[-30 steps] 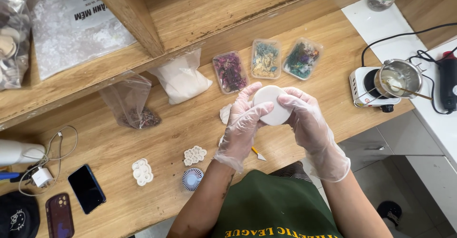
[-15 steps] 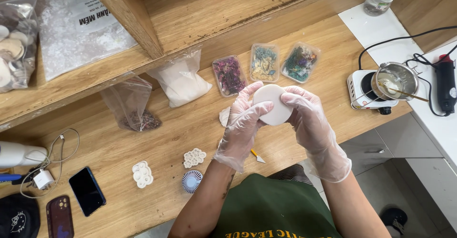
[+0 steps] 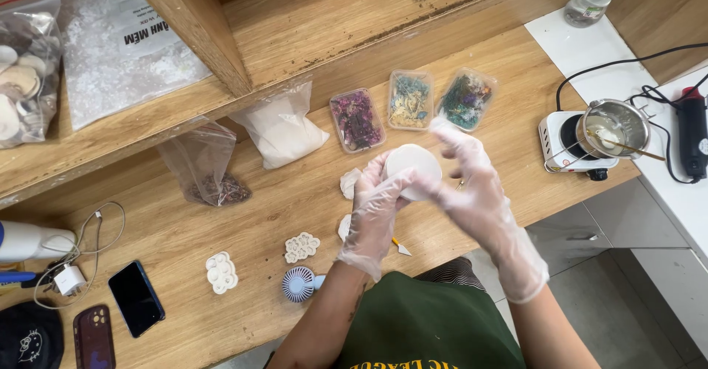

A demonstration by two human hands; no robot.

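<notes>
While gripped between left fingers (image 3: 383,192), white round disc (image 3: 413,168), right fingers (image 3: 461,151) spread beside

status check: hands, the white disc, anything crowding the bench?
Left hand grips the white disc; right hand at its edge, blurred, grip unclear. Disc held above wooden bench. Three trays of dried flowers just behind; nothing in between.

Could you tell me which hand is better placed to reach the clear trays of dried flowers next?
Probably the right hand: it hovers beside the white round disc, fingers loose, just below the trays of dried flowers. The left hand grips the disc.
</notes>
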